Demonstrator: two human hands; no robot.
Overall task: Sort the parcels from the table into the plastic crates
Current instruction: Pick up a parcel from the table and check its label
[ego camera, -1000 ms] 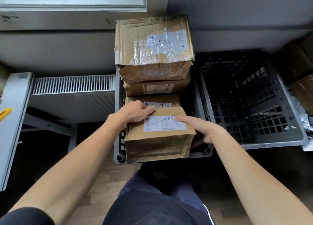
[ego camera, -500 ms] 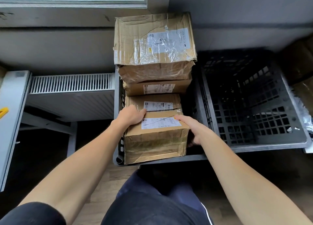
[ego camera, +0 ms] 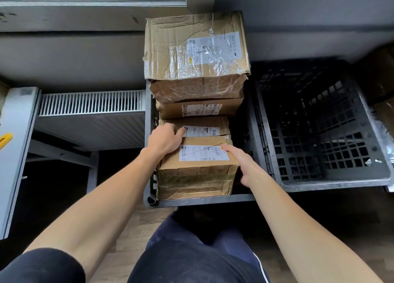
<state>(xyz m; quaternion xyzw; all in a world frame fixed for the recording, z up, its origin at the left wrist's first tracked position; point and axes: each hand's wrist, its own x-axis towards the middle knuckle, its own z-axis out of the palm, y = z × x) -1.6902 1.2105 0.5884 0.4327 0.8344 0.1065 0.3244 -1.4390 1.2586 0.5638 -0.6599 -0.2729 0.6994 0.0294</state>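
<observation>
2-sided grip on front parcel in crate: left hand fingers curl over far-left corner, right hand fingers clamp right side.

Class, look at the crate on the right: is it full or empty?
Empty of parcels: the right crate shows bare lattice floor and walls, with no box inside.
</observation>
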